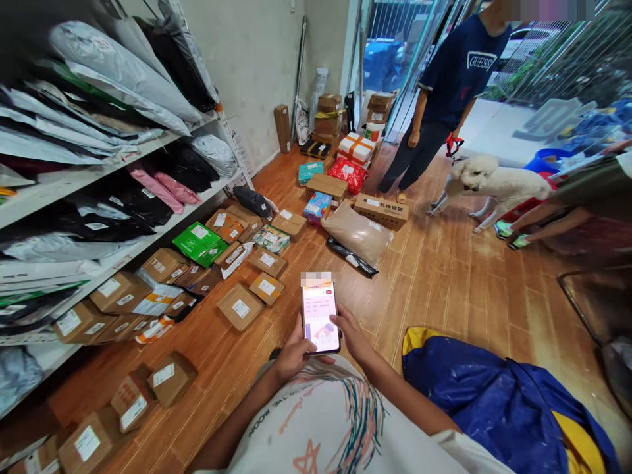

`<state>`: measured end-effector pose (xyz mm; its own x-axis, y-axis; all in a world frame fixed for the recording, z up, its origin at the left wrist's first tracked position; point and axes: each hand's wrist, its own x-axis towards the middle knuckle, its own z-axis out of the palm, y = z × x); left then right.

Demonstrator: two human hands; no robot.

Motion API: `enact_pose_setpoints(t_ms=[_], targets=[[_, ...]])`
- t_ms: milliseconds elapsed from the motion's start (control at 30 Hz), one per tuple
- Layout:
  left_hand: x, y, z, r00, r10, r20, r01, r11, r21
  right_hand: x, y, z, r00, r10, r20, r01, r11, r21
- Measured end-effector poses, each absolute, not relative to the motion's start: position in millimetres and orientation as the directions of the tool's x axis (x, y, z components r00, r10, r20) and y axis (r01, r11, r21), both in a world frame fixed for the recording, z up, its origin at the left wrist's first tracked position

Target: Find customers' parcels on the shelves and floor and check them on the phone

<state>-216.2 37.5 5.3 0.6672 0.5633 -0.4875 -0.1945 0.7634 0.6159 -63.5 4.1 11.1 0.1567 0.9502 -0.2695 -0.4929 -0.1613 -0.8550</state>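
A smartphone (322, 319) with a lit, mostly white and pink screen is held upright in front of my white printed T-shirt. My left hand (293, 352) wraps round its lower left side, the thumb lying over the bottom left of the screen. On the other edge, my right hand (351, 329) grips the phone, with its thumb at the right side of the screen. The fingers behind the phone are hidden. Beyond the phone, a small cardboard box (267, 288) and a larger one (240, 307) sit on the wooden floor.
Shelves (123, 260) full of bagged parcels stand at left, with boxes along the floor beside them. A large beige parcel (358, 234) lies ahead. A blue and yellow tarp (488, 388) is at right. Near the doorway are a standing person (454, 85), a white dog (503, 181) and another person's legs.
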Motion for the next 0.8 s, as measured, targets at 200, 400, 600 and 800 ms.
enact_pose_setpoints(t_ms=[200,400,600,800], targets=[[-217,37,3,0.709,0.531,-0.463,-0.203,0.784,0.587,-66,25,15,0.289,0.883,-0.369,-0.5,-0.189,-0.845],[-218,37,-3,0.734,0.536,-0.418,-0.227,0.773,0.593,-67,14,5,0.393,0.893,-0.221,-0.36,-0.072,-0.93],[-221,40,-12,0.741,0.541,-0.398,-0.237,0.765,0.599,-60,-8,-11,0.402,0.84,0.363,0.311,0.248,-0.917],[-221,42,-4,0.769,0.531,-0.356,-0.246,0.76,0.601,-51,-16,-12,0.187,0.83,0.526,0.604,0.325,-0.728]])
